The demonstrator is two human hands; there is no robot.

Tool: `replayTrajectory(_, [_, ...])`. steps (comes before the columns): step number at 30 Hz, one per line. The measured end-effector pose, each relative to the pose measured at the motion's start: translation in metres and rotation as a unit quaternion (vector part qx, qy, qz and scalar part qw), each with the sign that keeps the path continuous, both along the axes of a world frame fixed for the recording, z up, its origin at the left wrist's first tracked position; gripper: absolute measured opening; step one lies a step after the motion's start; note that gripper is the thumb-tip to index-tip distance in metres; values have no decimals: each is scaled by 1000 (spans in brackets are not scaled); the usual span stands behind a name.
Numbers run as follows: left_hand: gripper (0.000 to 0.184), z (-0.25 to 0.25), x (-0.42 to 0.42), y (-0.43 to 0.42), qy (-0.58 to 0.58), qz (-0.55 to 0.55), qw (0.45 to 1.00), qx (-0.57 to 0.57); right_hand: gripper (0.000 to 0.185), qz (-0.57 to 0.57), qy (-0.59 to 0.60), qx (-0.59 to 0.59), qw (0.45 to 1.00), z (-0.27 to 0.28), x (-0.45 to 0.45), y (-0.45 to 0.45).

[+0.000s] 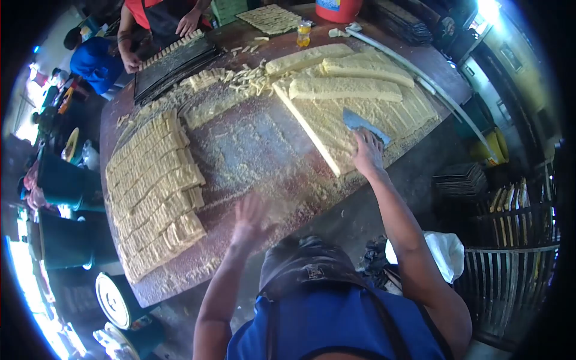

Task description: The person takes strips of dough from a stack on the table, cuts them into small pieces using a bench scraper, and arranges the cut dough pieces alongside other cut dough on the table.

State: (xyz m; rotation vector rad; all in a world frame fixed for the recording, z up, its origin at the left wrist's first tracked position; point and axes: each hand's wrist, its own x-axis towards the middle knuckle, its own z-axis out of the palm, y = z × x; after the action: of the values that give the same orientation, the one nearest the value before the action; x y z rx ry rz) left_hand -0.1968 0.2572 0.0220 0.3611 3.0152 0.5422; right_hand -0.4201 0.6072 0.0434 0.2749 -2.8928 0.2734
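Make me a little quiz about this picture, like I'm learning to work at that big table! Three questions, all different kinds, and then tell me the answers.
1. Which hand holds the blade?
2. What lies on the far part of the pale sheet?
(a) a bucket
(b) thick logs
(c) a bottle
3. True or false: the left hand holds a blade too.

Key
1. The right hand.
2. (b), the thick logs.
3. False. The left hand is blurred, but no blade shows in it.
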Motion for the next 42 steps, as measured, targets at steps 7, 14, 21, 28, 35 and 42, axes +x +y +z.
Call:
replayTrajectory(7, [82,-28,-144,19,-38,128,985,-108,56,11,-113,-15,993,5,-46,43])
replayTrajectory(14, [49,16,-270,40,86,95,991,45,38,120,-249,-18,961,60,-123,101])
replayTrajectory(21, [64,61,-462,110,-40,43,988,140,59,185,-142,-77,969,43,-315,187])
replayTrajectory(28, [85,68,-485,123,-207,64,976,-24,94,208,-350,33,913,14,-402,205])
replayTrajectory(35, [77,55,-482,125,-249,79,964,46,93,208,-490,-122,837,38,-389,183])
replayTrajectory(42, [76,56,-445,126,-228,104,963,99,86,201,-463,-18,863,26,-393,182])
